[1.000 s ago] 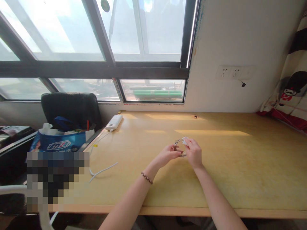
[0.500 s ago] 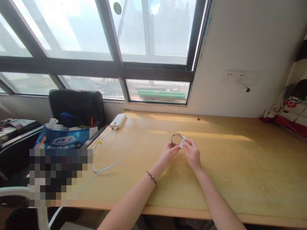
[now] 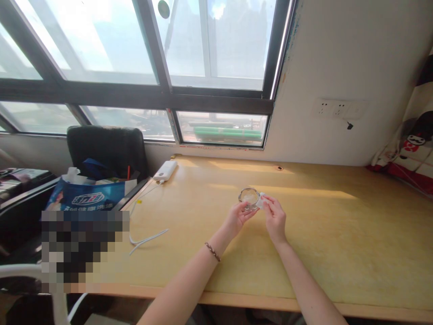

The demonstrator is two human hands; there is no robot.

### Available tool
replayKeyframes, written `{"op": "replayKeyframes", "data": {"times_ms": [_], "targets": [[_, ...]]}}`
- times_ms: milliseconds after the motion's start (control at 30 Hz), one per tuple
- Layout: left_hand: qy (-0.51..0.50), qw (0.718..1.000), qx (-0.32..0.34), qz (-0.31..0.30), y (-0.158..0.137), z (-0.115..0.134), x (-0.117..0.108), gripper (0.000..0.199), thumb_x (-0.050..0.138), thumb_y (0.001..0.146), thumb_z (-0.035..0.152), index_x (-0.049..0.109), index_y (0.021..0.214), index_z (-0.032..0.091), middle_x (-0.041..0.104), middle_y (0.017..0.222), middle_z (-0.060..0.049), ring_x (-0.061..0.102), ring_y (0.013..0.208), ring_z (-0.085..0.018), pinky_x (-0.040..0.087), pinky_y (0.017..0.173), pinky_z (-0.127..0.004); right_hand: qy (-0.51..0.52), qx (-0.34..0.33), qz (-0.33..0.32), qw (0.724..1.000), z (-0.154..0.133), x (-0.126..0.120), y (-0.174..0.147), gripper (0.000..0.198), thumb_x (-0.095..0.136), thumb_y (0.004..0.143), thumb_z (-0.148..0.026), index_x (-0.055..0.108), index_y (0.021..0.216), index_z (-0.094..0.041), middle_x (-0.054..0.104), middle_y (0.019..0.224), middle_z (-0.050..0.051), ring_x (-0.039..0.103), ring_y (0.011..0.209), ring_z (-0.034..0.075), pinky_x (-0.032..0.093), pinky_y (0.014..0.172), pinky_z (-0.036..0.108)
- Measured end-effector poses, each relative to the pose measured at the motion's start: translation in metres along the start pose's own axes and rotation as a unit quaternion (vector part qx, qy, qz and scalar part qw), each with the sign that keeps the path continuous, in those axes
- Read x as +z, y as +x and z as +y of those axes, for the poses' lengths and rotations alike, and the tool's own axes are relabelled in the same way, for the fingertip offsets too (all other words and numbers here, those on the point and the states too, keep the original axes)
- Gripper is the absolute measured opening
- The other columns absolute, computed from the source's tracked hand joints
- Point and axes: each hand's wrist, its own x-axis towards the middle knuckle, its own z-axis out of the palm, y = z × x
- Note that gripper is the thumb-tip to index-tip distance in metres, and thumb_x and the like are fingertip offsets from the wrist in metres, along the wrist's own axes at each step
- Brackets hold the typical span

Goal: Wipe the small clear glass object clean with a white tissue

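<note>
A small clear glass cup point(image 3: 249, 197) is held just above the yellow wooden desk point(image 3: 338, 234), mouth turned up and towards the window. My left hand point(image 3: 239, 215) grips it from below and from the left. My right hand point(image 3: 274, 216) pinches a small white wipe point(image 3: 262, 200) against the cup's right side. A braided band sits on my left wrist.
A white power bank point(image 3: 165, 171) lies at the desk's far left with a white cable point(image 3: 147, 238) trailing to the left edge. A black chair point(image 3: 107, 151) holding a blue bag point(image 3: 88, 198) stands left of the desk. Wall sockets point(image 3: 339, 109) and patterned fabric point(image 3: 411, 144) are on the right.
The cup has turned from edge-on to mouth-up in my left hand. My right hand with the wipe has shifted from the rim to the cup's right side. The view has risen slightly.
</note>
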Motion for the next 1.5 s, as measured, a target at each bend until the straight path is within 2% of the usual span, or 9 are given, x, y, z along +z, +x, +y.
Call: {"op": "replayKeyframes", "data": {"times_ms": [133, 300, 467, 600, 800, 1000, 1233, 1400, 1500], "targets": [[-0.01, 0.997, -0.073, -0.01, 0.001, -0.002, -0.002, 0.027, 0.05, 0.07, 0.028, 0.055, 0.089, 0.01, 0.063, 0.085, -0.01, 0.061, 0.066, -0.017, 0.047, 0.069, -0.033, 0.05, 0.006, -0.028, 0.998, -0.003, 0.001, 0.001, 0.025, 0.045, 0.081, -0.03, 0.063, 0.095, -0.02, 0.057, 0.101, 0.007, 0.051, 0.098, 0.019, 0.039, 0.088, 0.035], [-0.006, 0.997, -0.081, -0.014, 0.0, -0.002, -0.003, 0.019, 0.049, 0.064, 0.025, 0.055, 0.076, 0.011, 0.061, 0.072, -0.008, 0.058, 0.059, -0.017, 0.046, 0.06, -0.033, 0.123, 0.085, -0.041, 0.988, 0.004, 0.005, 0.002, 0.028, 0.047, 0.079, -0.036, 0.063, 0.093, -0.018, 0.059, 0.103, 0.007, 0.051, 0.1, 0.02, 0.037, 0.09, 0.037], [0.026, 0.999, 0.012, -0.037, 0.0, -0.007, 0.0, 0.012, 0.055, 0.064, 0.019, 0.053, 0.074, 0.014, 0.059, 0.07, -0.004, 0.058, 0.069, -0.017, 0.046, 0.064, -0.031, 0.313, 0.249, -0.06, 0.915, 0.015, 0.009, 0.004, 0.028, 0.052, 0.074, -0.039, 0.063, 0.086, -0.016, 0.064, 0.092, 0.007, 0.057, 0.087, 0.021, 0.044, 0.08, 0.035], [0.102, 0.992, 0.062, -0.051, 0.003, -0.008, 0.001, 0.026, 0.06, 0.068, 0.032, 0.051, 0.087, 0.016, 0.06, 0.083, -0.006, 0.058, 0.078, -0.018, 0.046, 0.066, -0.03, 0.376, 0.281, -0.076, 0.88, 0.013, 0.007, 0.007, 0.026, 0.056, 0.072, -0.037, 0.062, 0.087, -0.016, 0.064, 0.093, 0.006, 0.057, 0.09, 0.02, 0.043, 0.082, 0.033], [0.178, 0.977, 0.075, -0.092, 0.004, 0.002, -0.003, 0.048, 0.068, 0.059, 0.038, 0.051, 0.098, 0.017, 0.061, 0.089, -0.008, 0.058, 0.084, -0.02, 0.045, 0.074, -0.034, 0.356, 0.235, -0.055, 0.903, 0.005, 0.002, 0.008, 0.027, 0.06, 0.068, -0.035, 0.061, 0.088, -0.017, 0.064, 0.095, 0.006, 0.056, 0.094, 0.022, 0.041, 0.083, 0.034], [0.281, 0.958, 0.049, 0.011, 0.011, -0.005, -0.011, 0.037, 0.06, 0.064, 0.045, 0.059, 0.079, 0.012, 0.064, 0.076, -0.009, 0.061, 0.064, -0.015, 0.046, 0.062, -0.027, 0.195, 0.154, 0.023, 0.968, -0.003, 0.003, -0.002, 0.036, 0.063, 0.066, -0.033, 0.057, 0.098, -0.018, 0.062, 0.097, 0.004, 0.054, 0.091, 0.019, 0.039, 0.084, 0.03], [0.367, 0.929, 0.033, 0.009, 0.007, -0.01, -0.012, 0.039, 0.055, 0.067, 0.048, 0.056, 0.056, 0.01, 0.053, 0.039, -0.001, 0.047, 0.032, -0.008, 0.036, 0.038, -0.019, 0.179, 0.245, 0.119, 0.946, 0.019, 0.008, -0.003, 0.038, 0.06, 0.066, -0.039, 0.06, 0.091, -0.011, 0.064, 0.083, 0.006, 0.058, 0.076, 0.019, 0.044, 0.071, 0.03], [0.115, 0.992, 0.04, -0.037, 0.0, 0.001, 0.005, 0.032, 0.058, 0.071, 0.037, 0.06, 0.086, 0.009, 0.065, 0.087, -0.013, 0.061, 0.077, -0.017, 0.045, 0.071, -0.027, 0.015, 0.06, 0.063, 0.996, 0.007, 0.004, -0.007, 0.041, 0.06, 0.069, -0.032, 0.055, 0.107, -0.016, 0.058, 0.098, 0.008, 0.052, 0.09, 0.021, 0.041, 0.081, 0.037], [0.016, 0.999, 0.022, -0.037, -0.002, 0.006, 0.005, 0.023, 0.058, 0.072, 0.03, 0.061, 0.082, 0.01, 0.064, 0.089, -0.01, 0.059, 0.079, -0.015, 0.045, 0.072, -0.024, -0.067, -0.085, 0.006, 0.994, 0.0, 0.005, -0.013, 0.042, 0.059, 0.072, -0.025, 0.052, 0.112, -0.02, 0.054, 0.102, 0.009, 0.048, 0.096, 0.023, 0.039, 0.085, 0.04]]}}
